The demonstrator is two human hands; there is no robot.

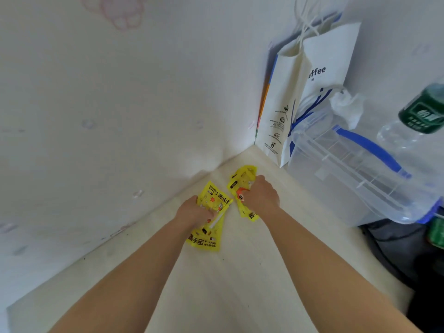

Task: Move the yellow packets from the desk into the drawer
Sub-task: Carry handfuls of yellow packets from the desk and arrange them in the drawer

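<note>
Your pale wooden desk (216, 284) runs into a wall corner, and everything here sits relative to that corner. Just right of it, against the wall, stand white paper bags (319, 92), one printed with letters ending "ffee". In front of the bags sits a clear plastic storage box (348, 183) with a blue handle, and beyond that box, at the right edge of view, a clear water bottle (418, 121) with a green label.

Near the corner, on the desk, lie the yellow hand-warmer packets. Your left hand (194, 211) rests on the left packets (209, 219), fingers curled and closing around their upper edge; at least two overlap there. Your right hand (260, 195) grips the right packets (242, 186), fingers pressed together over them, thumb at the near side. The two bundles lie just apart.
</note>
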